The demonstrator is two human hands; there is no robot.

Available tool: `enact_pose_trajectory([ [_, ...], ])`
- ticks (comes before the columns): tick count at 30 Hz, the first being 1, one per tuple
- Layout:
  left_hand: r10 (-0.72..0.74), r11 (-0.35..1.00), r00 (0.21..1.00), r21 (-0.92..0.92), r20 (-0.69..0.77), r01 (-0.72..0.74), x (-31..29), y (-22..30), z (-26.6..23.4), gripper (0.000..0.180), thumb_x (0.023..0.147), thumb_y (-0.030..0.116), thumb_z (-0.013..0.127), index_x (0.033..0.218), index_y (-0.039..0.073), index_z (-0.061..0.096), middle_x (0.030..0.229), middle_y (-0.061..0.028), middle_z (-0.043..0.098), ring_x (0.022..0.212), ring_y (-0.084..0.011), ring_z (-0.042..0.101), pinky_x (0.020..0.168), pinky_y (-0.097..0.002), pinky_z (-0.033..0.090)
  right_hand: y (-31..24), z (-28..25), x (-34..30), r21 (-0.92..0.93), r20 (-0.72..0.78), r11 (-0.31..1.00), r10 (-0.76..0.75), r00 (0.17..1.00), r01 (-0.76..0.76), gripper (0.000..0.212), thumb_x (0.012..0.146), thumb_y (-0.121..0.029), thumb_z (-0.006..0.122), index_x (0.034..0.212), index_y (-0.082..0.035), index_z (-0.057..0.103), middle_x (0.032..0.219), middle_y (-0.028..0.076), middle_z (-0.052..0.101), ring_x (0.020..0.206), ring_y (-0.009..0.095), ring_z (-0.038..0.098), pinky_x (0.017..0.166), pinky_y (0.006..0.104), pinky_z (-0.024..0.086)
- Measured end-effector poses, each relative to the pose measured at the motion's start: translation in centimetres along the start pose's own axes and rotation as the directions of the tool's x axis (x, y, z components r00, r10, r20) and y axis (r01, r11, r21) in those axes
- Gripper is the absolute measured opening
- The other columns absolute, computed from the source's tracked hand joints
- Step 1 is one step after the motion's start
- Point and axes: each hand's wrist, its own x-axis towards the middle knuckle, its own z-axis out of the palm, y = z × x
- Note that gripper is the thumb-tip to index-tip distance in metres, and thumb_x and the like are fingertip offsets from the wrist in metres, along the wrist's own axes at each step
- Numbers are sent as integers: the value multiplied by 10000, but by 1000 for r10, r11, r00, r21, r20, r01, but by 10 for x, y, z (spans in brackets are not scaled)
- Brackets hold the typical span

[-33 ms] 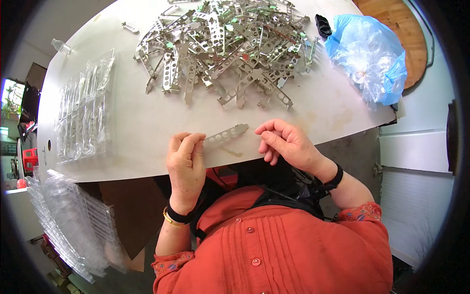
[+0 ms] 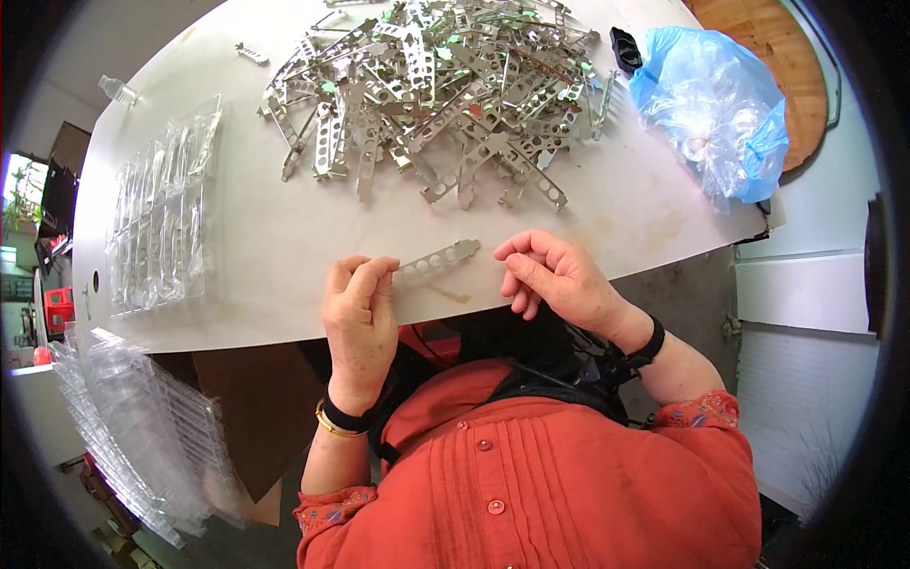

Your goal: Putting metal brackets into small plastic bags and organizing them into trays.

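My left hand [image 2: 360, 308] pinches one end of a flat metal bracket [image 2: 441, 261] with a row of round holes. The bracket slants up to the right, just over the near part of the table [image 2: 284, 247]. Off its free end, with a small gap between, is my right hand [image 2: 559, 284], fingers curled and thumb against the forefinger. Whatever that hand may hold is hidden or too small to make out. Farther back lies a big heap of similar metal brackets [image 2: 427, 104], tangled together, with bits of green among them.
Left on the table is a clear plastic tray [image 2: 163, 213] with brackets in its slots. More clear trays [image 2: 142, 436] are stacked below the table's left edge. A blue and clear plastic bag [image 2: 711, 114] stands at the right, beside a black object [image 2: 626, 50]. One loose bracket [image 2: 251, 54] lies far left.
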Motion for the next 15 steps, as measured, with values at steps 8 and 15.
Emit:
enact_pose_trajectory([
  [8,-86,993,996,81,-3,86,3,19,-4,150,908,12,663,1057,-5,669,1000,-104,621,636,-128,508,601,-273,436,2,-3,3,19,8,1000,2,1000,-2,262,1055,-222,521,1207,-13,565,862,40,652,674,84,641,568,217,532],
  [15,62,984,998,167,-2,-60,27,36,-5,184,901,37,667,1079,-8,650,1003,-126,620,619,-151,514,591,-295,446,4,-5,3,6,33,1000,-21,999,21,266,1053,-227,527,1215,-18,559,867,43,651,679,85,642,568,222,538],
])
